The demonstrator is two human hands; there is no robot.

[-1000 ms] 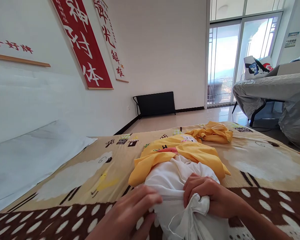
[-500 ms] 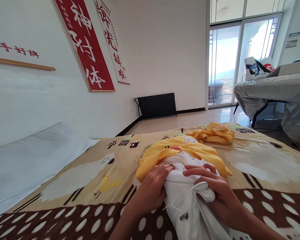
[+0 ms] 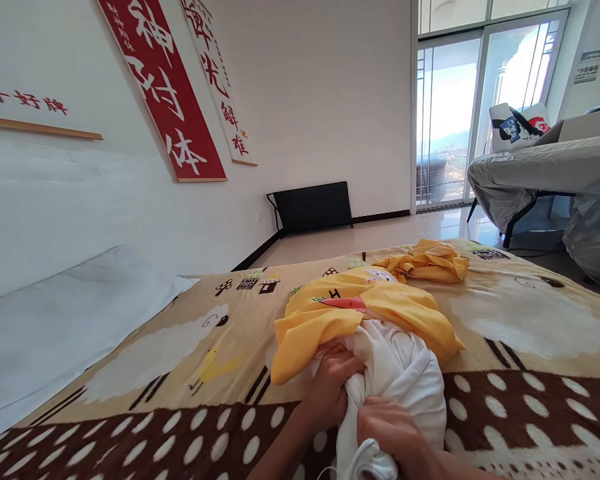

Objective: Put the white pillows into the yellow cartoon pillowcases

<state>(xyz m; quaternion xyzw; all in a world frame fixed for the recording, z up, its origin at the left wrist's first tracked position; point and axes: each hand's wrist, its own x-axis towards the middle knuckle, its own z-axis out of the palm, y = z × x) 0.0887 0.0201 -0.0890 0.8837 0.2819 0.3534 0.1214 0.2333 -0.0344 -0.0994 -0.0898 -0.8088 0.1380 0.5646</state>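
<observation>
A bunched white garment [image 3: 405,377] lies on the patterned blanket [image 3: 180,360] right in front of me. My left hand [image 3: 333,383] is closed on its left edge, fingers dug into the cloth. My right hand [image 3: 390,433] grips the near end of the same white garment, fingers wrapped round a bundle of fabric at the bottom edge of the view. A yellow garment with a carrot print [image 3: 350,313] lies partly over and behind the white one. A second crumpled yellow piece [image 3: 427,261] sits further away on the blanket.
A white pillow or sheet [image 3: 55,320] lies at the left by the wall. Red and white banners [image 3: 163,87] hang on the wall. A black rack [image 3: 313,207] stands on the floor. A grey-covered sofa [image 3: 555,180] is at the right by the glass door.
Both hands have drawn back toward me and bunched the white garment into a tighter bundle. The left hand went from lying on the cloth to gripping it.
</observation>
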